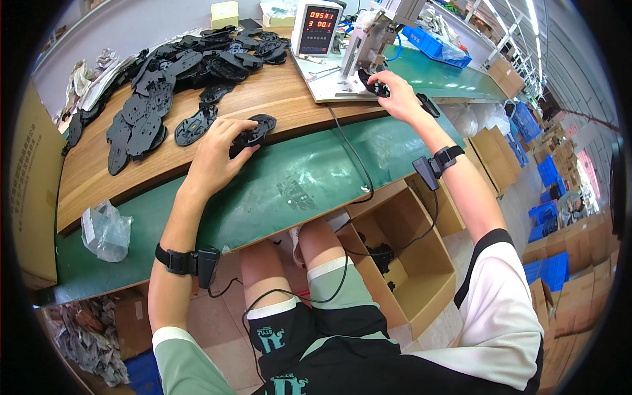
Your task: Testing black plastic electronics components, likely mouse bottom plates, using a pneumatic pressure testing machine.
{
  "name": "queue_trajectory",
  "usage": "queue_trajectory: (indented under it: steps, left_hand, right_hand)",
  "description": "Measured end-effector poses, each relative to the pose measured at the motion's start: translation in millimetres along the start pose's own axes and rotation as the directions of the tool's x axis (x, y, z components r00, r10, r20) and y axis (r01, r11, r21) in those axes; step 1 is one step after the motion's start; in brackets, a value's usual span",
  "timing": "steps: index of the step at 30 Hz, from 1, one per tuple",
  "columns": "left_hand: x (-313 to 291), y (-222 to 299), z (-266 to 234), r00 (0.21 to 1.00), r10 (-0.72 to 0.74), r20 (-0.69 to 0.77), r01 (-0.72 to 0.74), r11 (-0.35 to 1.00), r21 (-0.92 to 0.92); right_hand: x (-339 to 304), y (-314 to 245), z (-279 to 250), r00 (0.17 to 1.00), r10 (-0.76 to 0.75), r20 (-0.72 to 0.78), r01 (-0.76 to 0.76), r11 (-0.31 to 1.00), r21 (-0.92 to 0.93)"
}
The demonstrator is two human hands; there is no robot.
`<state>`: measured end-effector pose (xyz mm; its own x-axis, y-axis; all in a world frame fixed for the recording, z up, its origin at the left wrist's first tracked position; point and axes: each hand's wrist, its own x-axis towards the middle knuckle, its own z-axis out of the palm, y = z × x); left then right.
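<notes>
My left hand is closed on a black oval plastic part, thumb and fingers at its left side, over the front edge of the wooden board. Farther right, my right hand holds another black plastic part at the base of a metal bench press. Where that part meets the press is partly hidden by my fingers. A heap of similar black parts covers the left of the board, and one lone part lies just left of my left hand.
A counter box with red digits stands beside the press. A cable crosses the green tabletop. A clear plastic bag lies at the left. Below the table is an open cardboard box with black parts inside. A blue tray sits far right.
</notes>
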<state>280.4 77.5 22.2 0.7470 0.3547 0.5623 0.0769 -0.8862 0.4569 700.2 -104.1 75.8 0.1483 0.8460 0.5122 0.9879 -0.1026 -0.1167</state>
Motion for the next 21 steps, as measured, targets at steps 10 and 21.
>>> queue_trajectory:
  steps: [10,21]
  left_hand:
    - [-0.9,-8.5,3.8,0.997,-0.048,-0.058,0.047,0.999,-0.015]
    - [1.2,-2.5,1.4,0.981,-0.182,-0.062,0.175,0.978,-0.109]
  right_hand:
    - [-1.4,-1.4,2.2,1.0,-0.009,-0.022,0.009,1.0,0.016]
    - [-0.7,-1.4,2.7,0.999,-0.029,-0.046,0.031,0.999,0.039]
